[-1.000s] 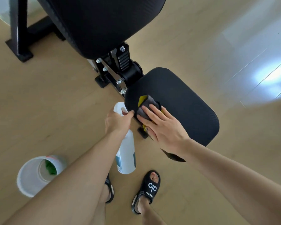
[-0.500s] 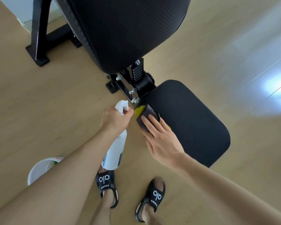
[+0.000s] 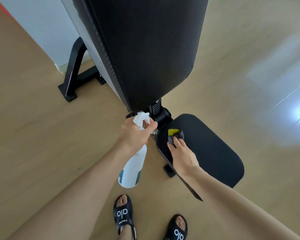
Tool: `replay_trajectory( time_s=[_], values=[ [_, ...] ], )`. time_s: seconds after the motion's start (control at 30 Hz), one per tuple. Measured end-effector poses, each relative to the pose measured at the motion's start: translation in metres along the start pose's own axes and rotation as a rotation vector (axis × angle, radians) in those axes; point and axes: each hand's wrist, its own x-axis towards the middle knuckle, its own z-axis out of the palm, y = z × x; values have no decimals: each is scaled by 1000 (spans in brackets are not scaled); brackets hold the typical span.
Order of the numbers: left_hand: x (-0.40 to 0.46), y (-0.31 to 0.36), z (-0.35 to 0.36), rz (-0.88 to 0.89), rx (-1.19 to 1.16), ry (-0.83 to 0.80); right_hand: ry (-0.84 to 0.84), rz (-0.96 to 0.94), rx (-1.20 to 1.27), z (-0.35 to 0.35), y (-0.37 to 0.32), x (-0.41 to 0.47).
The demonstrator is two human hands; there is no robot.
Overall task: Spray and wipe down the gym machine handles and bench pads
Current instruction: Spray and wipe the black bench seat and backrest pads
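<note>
Wood floor under bench. Left hand grips spray bottle at its neck: light, rigid plastic. Right hand presses soft cloth flat onto seat pad, beside the hinge.

Grey-yellow cloth on black seat pad; white spray bottle tilted

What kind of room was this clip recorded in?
Probably a home gym or workout room: an adjustable weight bench with an upright back pad and seat pad, standing on a pale wood-look floor.
</note>
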Motion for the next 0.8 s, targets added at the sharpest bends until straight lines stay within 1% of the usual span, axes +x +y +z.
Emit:
replay_trajectory(
  time_s=[0.03,0.07,0.1,0.13,0.2,0.27,0.33,0.4,0.53,0.67,0.73,0.8],
  values=[
    [-8,10,-7,26,1,-8,-54,24,79,-8,0,-11],
    [-14,19,-13,51,0,-11,-116,85,231,-18,0,-18],
    [-21,28,-19,71,-6,-5,-154,182,459,-33,-1,-24],
    [-30,41,-27,82,-19,13,-155,291,722,-54,-2,-33],
    [-46,64,-43,98,-59,58,-63,473,1242,-97,-5,-47],
    [-59,89,-57,125,-74,100,10,530,1690,-141,-6,-61],
    [-74,116,-70,168,-78,139,50,539,1965,-189,-8,-77],
    [-89,142,-82,205,-60,180,78,511,2090,-236,-13,-94],
    [-113,183,-102,264,-18,236,127,384,2180,-305,-26,-126],
    [-133,213,-129,329,-30,317,171,377,2277,-341,-34,-138],
    [-134,219,-142,334,-24,343,188,368,2293,-350,-38,-138],
    [-135,221,-156,317,42,358,181,367,2270,-359,-43,-138]
  ],
)
